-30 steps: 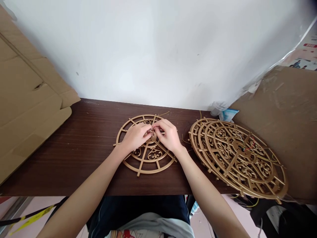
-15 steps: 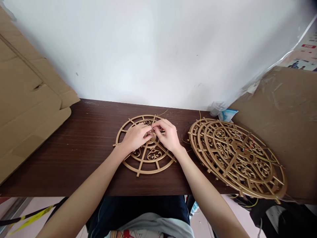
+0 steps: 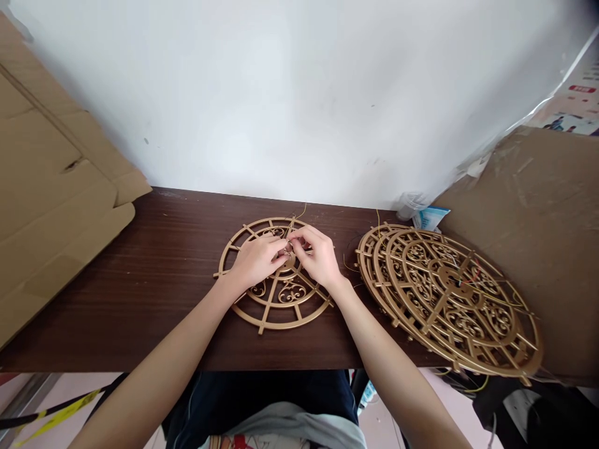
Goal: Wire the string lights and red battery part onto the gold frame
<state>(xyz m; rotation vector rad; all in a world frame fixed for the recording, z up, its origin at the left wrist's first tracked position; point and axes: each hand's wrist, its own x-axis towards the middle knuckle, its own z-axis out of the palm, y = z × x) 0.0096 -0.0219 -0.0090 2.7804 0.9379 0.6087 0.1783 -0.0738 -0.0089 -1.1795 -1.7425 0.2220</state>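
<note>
A round gold openwork frame (image 3: 281, 325) with spokes and scroll ornaments lies flat on the dark brown table. Above its hub, my left hand (image 3: 259, 257) and my right hand (image 3: 316, 252) meet, fingertips pinched together. Thin wires run between the fingertips of both hands. From there a yellow wire (image 3: 304, 211) sticks up past the frame's far edge. The wire ends between my fingers are too small to make out. My palms and fingers cover part of the frame's middle.
Several more gold frames (image 3: 397, 321) lie stacked at the right, overhanging the table's front edge, with loose wires on top. Behind them are a clear plastic cup (image 3: 410, 204) and a blue-white packet (image 3: 430, 218). Cardboard (image 3: 51, 168) stands at the left, more cardboard (image 3: 543, 231) at the right.
The free end of the yellow wire has swung left and now points more upright. My fingertips have shifted only slightly; the frame stays in place.
</note>
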